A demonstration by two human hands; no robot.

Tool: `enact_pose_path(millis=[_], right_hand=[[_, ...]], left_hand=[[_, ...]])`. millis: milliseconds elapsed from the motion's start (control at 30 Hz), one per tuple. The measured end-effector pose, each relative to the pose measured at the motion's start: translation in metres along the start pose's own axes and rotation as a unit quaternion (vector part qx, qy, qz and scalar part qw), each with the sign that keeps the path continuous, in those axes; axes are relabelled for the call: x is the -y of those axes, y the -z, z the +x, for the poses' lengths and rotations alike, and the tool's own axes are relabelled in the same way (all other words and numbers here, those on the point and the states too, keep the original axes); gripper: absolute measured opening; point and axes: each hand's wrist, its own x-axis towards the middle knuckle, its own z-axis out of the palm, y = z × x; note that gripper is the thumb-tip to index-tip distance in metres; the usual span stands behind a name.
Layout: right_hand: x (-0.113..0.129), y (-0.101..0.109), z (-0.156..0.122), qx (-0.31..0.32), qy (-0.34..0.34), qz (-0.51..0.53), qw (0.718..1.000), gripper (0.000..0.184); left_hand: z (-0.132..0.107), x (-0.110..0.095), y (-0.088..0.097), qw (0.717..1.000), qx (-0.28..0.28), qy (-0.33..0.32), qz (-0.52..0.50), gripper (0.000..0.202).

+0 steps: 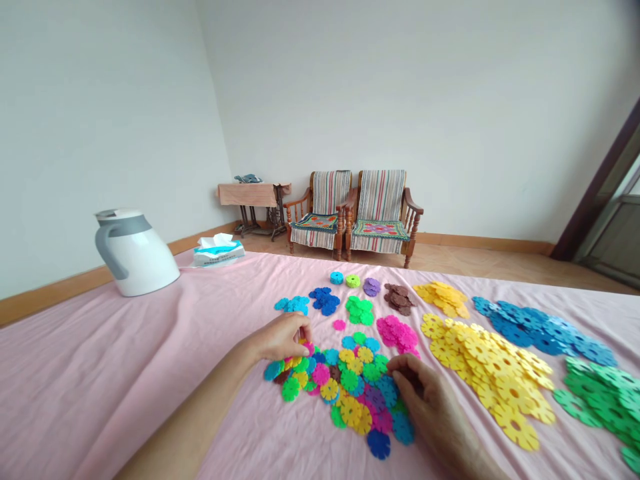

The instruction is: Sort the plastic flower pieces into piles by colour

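Note:
A mixed pile of small plastic snowflake discs (350, 383) in several colours lies on the pink cloth in front of me. My left hand (285, 337) is over the pile's far left edge, its fingers pinched at a pink snowflake disc (309, 348). At the right edge, my right hand (433, 393) has its thumb and index finger curled close together against the pile; whatever lies between their tips is hidden. Just beyond are sorted heaps: light blue discs (293, 305), dark blue discs (325, 301), green discs (360, 310) and pink discs (397, 333). A lone pink disc (339, 325) sits between.
Larger yellow discs (493, 367), blue discs (545, 330) and green discs (605, 400) are heaped to the right. Purple discs (372, 287) and brown discs (399, 299) lie farther back. A white jug (145, 260) and a tissue box (219, 252) stand left. Two wooden chairs (380, 207) are beyond.

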Motion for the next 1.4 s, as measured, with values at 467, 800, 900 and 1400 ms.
enact_pose_path(millis=[467,800,900,1400], right_hand=[[0.006,0.001,0.0,-0.004,0.013,-0.042,0.999,0.022],[0.022,0.002,-0.003,0.0,0.065,-0.056,0.996,0.022],[0.022,0.001,-0.004,0.009,0.079,-0.05,0.996,0.024],[-0.013,0.037,0.03,-0.153,-0.051,-0.202,0.966,0.029]], left_hand=[[0.007,-0.014,-0.01,0.972,-0.049,-0.006,-0.229,0.008],[0.002,-0.077,-0.062,0.956,-0.067,-0.06,-0.279,0.006],[-0.003,-0.085,-0.065,0.957,-0.059,-0.08,-0.272,0.005],[0.017,-0.035,-0.038,0.914,-0.28,0.008,-0.294,0.017]])
